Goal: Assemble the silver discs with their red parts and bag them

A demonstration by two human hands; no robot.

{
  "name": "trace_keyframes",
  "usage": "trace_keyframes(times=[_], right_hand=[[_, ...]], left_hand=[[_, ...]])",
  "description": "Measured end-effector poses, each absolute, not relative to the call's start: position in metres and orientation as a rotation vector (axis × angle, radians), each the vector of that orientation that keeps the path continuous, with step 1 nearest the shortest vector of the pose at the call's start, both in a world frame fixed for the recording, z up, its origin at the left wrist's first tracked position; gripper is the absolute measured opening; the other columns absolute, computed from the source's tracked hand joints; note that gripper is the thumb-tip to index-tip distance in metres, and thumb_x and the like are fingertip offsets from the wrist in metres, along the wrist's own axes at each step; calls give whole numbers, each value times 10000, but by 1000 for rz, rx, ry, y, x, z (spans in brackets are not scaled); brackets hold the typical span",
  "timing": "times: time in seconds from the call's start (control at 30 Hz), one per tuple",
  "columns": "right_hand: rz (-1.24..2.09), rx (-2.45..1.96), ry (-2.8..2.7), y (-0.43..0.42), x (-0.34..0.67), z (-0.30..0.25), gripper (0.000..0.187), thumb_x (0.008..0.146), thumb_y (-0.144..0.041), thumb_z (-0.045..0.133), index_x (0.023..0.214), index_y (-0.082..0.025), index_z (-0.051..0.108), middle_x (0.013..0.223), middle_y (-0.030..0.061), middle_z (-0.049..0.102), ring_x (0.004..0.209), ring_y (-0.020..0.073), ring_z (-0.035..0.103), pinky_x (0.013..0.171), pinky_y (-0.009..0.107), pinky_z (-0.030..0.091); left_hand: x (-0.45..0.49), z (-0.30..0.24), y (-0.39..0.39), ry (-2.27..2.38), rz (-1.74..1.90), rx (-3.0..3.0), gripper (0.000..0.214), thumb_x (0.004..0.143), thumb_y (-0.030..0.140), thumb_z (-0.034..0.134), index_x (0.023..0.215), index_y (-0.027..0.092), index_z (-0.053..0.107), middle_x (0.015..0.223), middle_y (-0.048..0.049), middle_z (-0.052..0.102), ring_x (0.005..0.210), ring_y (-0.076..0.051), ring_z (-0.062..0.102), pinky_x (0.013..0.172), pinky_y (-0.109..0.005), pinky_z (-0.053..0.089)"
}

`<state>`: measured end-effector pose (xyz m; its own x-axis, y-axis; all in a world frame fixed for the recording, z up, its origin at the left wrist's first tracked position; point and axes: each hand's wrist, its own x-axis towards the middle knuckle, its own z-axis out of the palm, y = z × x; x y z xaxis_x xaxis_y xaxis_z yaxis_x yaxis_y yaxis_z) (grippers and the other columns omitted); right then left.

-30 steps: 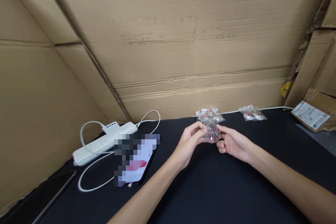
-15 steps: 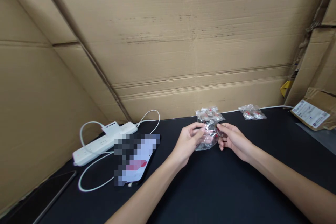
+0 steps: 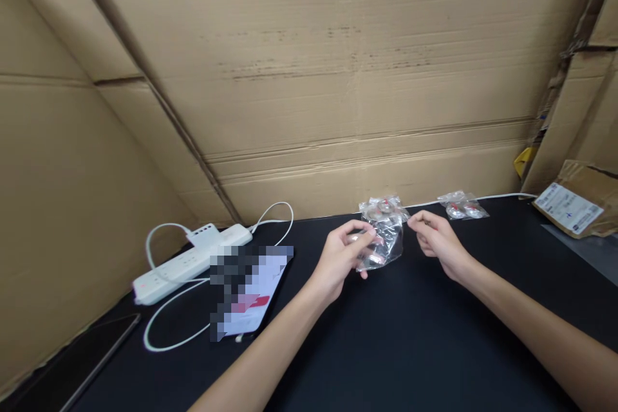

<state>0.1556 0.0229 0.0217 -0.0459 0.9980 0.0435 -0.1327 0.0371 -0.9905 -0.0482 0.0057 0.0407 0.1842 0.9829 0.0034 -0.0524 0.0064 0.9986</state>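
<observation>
My left hand (image 3: 340,256) pinches a clear plastic bag (image 3: 390,246) between thumb and fingers, above the black table. Shiny round shapes show at the bag's left side, partly behind the fingers. To the right, apart from the bag, is my right hand (image 3: 437,238), its fingers closed. A trace of red shows by those fingers, but what they hold, if anything, is mostly hidden. Just behind the held bag lie clear packets (image 3: 385,205) with round silvery pieces and red spots. Farther right, another clear packet (image 3: 464,207) has similar pieces in it.
A white power strip (image 3: 168,275) with a plugged-in charger and looping white cables lies at the left. Beside it is a phone (image 3: 255,299) with a lit, partly blurred screen. A dark flat device (image 3: 96,360) lies front left. Cardboard walls (image 3: 309,103) enclose the table; a labelled parcel (image 3: 572,206) stands right.
My right hand has come away from the bag, moving right and slightly up. The bag stays in my left hand and now hangs more freely.
</observation>
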Motion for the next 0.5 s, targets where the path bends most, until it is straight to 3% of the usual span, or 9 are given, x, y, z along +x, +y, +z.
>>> trace_keyframes(times=[0.2, 0.3, 0.43, 0.5], right_hand=[[548, -1038, -1823, 16, 165, 38, 167, 841, -333, 635, 964, -236, 692, 580, -31, 474, 532, 121, 392, 556, 268, 303], [559, -946, -2055, 9, 163, 42, 95, 846, -296, 630, 827, -226, 691, 594, -21, 526, 542, 121, 406, 573, 270, 302], [719, -937, -1969, 10, 160, 36, 222, 867, -334, 604, 690, -200, 615, 571, -26, 484, 535, 116, 388, 552, 262, 292], [803, -932, -1832, 14, 160, 34, 248, 864, -376, 608, 694, -195, 604, 588, -25, 472, 541, 116, 384, 546, 261, 293]], left_hand=[[-48, 42, 4, 961, 998, 1324, 340, 815, 494, 676, 853, 163, 611, 794, -64, 671, 502, -95, 544, 368, -178, 387], [-44, 40, 1, 932, 934, 1371, 352, 811, 492, 680, 896, 152, 646, 763, -62, 663, 496, -92, 528, 383, -182, 364], [-43, 37, 3, 904, 1011, 1329, 381, 787, 461, 720, 997, 149, 652, 791, -72, 682, 582, -122, 584, 483, -224, 439], [-45, 37, 5, 911, 1056, 1314, 351, 788, 453, 720, 916, 131, 662, 842, -97, 690, 635, -133, 605, 521, -235, 450]])
